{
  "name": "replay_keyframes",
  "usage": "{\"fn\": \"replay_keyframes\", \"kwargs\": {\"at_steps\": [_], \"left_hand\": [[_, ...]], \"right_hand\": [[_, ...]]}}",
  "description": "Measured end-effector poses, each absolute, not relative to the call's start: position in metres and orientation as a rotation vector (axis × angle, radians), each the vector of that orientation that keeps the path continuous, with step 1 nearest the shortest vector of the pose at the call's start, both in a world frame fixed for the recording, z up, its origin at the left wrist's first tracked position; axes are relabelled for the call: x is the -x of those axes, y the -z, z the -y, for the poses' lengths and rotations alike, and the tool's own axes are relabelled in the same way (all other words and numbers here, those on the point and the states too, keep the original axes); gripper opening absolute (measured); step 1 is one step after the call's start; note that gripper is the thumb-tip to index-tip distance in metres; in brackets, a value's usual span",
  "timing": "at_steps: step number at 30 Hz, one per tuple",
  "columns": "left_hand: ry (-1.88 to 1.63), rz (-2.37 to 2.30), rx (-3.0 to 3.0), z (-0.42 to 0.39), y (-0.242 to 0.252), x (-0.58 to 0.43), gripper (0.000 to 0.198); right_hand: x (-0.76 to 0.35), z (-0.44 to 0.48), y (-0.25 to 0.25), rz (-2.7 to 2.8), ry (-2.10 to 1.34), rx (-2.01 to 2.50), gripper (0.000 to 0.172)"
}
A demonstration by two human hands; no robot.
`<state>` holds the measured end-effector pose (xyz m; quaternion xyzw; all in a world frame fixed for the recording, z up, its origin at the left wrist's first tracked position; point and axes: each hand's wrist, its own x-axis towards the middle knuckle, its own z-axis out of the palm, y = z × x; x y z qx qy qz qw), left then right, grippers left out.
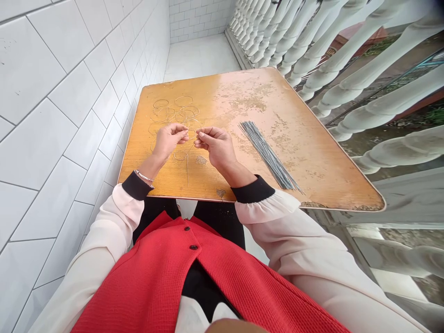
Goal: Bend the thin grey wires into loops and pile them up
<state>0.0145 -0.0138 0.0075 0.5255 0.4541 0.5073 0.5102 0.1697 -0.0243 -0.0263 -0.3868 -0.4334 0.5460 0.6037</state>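
Note:
Both my hands hover over the near left part of a worn wooden table (312, 152). My left hand (168, 141) and my right hand (217, 145) are closed in pinches on the same thin wire (192, 135), which curves between the fingertips. One end of that wire hangs down toward the table's front edge. Several wire rings (176, 111) lie flat on the table just beyond my hands. A bundle of straight grey wires (268, 155) rests to the right of my right hand, untouched.
A white tiled wall (69, 115) runs close along the table's left side. White balusters (347, 55) stand to the right and behind. My red vest and black-cuffed sleeves fill the foreground.

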Motion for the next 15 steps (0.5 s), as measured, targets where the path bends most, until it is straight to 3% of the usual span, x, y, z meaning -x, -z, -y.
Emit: {"fn": "replay_keyframes", "kwargs": {"at_steps": [6, 15], "left_hand": [[-1.200, -1.101, -1.218, 0.018, -0.007, -0.018, 0.017], [-1.076, -1.258, -1.597, 0.001, -0.012, -0.004, 0.020]], "right_hand": [[-0.169, 0.028, 0.022, 1.018, -1.301, 0.878, 0.011], [-0.173, 0.031, 0.016, 1.070, -1.252, 1.022, 0.008]]}}
